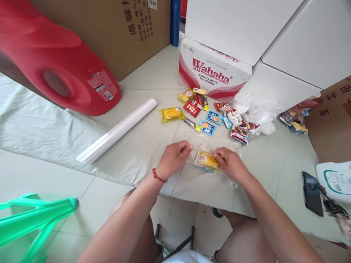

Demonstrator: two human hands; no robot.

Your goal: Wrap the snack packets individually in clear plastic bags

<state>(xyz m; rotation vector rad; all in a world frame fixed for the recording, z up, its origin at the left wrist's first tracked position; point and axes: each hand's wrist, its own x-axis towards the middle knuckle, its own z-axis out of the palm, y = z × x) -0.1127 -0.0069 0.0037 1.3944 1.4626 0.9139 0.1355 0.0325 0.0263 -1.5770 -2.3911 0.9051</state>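
On the cloth-covered surface in front of me lies a yellow snack packet [210, 160] with a white barcode label, on top of a blue packet [197, 166] that is mostly hidden. Thin clear plastic film [205, 144] spreads under and around both. My left hand [175, 157], left of the packets, is closed in a pinch on an edge of the film. My right hand [230, 162] is closed at the right end of the yellow packet, its fingertips gripping the film there; whether they also grip the packet is hard to tell.
Behind my hands lie several small snack packets [207, 128] and crumpled clear plastic [257, 113]. A white roll [117, 131] rests at left, near a red jug [82, 80]. A Wahaha carton [214, 69] stands at the back. At right are a phone [312, 193] and keys [333, 204].
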